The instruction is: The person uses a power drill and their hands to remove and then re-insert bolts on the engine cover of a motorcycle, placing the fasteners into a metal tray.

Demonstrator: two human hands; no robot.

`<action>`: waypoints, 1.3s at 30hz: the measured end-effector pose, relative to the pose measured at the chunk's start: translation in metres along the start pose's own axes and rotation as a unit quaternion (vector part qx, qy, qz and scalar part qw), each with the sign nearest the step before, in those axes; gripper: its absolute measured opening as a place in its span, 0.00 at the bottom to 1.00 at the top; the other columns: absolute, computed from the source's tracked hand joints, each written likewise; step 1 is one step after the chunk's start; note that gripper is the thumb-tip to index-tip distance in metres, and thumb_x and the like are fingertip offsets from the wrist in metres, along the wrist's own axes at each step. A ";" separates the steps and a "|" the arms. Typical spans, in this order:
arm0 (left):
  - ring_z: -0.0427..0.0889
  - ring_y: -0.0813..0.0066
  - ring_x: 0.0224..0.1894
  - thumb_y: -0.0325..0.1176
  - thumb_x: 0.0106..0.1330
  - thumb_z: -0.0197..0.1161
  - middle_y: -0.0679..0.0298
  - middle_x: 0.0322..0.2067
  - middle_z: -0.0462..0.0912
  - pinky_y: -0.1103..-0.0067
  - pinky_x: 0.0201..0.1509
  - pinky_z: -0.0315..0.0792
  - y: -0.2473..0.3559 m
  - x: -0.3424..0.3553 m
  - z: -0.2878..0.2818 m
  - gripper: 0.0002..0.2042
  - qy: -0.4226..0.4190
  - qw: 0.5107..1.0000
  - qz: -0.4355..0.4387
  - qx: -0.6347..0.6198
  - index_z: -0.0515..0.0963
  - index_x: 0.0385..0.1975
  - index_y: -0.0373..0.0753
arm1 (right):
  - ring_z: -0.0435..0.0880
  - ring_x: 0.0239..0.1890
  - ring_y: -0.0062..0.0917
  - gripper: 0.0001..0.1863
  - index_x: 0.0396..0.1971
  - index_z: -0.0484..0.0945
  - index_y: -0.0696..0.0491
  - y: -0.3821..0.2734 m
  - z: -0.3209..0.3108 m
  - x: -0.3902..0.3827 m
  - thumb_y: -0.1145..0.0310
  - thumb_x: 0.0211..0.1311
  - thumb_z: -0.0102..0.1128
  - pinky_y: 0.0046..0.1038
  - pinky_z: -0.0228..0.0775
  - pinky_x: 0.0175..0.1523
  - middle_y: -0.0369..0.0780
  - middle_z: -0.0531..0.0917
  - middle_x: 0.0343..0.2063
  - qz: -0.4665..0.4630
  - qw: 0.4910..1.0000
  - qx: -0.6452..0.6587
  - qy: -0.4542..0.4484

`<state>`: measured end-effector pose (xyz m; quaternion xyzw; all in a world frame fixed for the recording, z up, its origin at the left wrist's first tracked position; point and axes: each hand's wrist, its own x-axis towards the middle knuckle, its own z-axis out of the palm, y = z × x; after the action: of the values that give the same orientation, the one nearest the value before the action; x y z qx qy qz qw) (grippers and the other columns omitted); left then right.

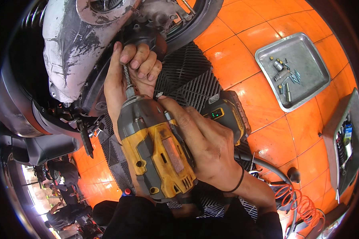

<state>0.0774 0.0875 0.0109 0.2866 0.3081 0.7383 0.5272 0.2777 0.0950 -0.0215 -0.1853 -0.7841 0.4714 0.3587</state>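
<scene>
My right hand (pixel 205 147) is wrapped round the grip of a yellow and black cordless impact driver (pixel 159 149). Its battery (pixel 229 115), with small green lights, sticks out to the right of my knuckles. From the chuck a long thin driver bit (pixel 127 75) points forward. My left hand (pixel 139 67) is closed about this bit, thumb on one side and fingers curled over the other. Just beyond the fingertips is the dark lower casing (pixel 147 38) of a scooter or motorcycle; the bit's tip is hidden there. A scuffed grey-white cover (pixel 68 51) stands at the left.
A metal tray (pixel 312 85) with sockets and bolts sits on the orange tiles (pixel 263 115) at right. Beyond it leans a grey bin (pixel 331 135) of parts. A coiled orange hose (pixel 305 211) lies lower right. Black ribbed matting (pixel 187 75) runs underneath. Other people (pixel 64 215) are at lower left.
</scene>
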 end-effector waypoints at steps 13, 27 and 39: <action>0.58 0.80 0.25 0.42 0.81 0.44 0.71 0.24 0.62 0.79 0.33 0.57 0.010 0.001 0.010 0.17 0.022 1.000 -0.001 0.023 0.67 0.27 0.46 | 0.86 0.34 0.39 0.33 0.63 0.72 0.58 0.004 0.004 0.002 0.69 0.54 0.67 0.33 0.79 0.40 0.46 0.83 0.39 -0.046 0.997 -0.010 0.061; 0.58 0.79 0.24 0.41 0.81 0.44 0.70 0.24 0.62 0.78 0.32 0.57 0.014 0.007 0.006 0.17 0.039 0.999 -0.020 0.015 0.67 0.26 0.46 | 0.86 0.38 0.41 0.42 0.65 0.69 0.54 -0.011 -0.012 0.003 0.76 0.44 0.70 0.37 0.79 0.42 0.45 0.83 0.42 -0.026 0.998 -0.057 0.025; 0.73 0.70 0.34 0.41 0.76 0.50 0.59 0.36 0.75 0.75 0.43 0.73 -0.036 -0.043 0.043 0.16 0.219 0.975 -0.019 -0.046 0.73 0.47 0.33 | 0.86 0.42 0.42 0.50 0.70 0.64 0.49 0.022 -0.017 -0.022 0.68 0.41 0.75 0.37 0.81 0.44 0.45 0.83 0.47 -0.056 0.995 0.058 0.051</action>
<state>0.1435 0.0626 0.0075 0.0873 0.3868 0.7861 0.4741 0.3045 0.1020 -0.0440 -0.1443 -0.7451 0.4852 0.4343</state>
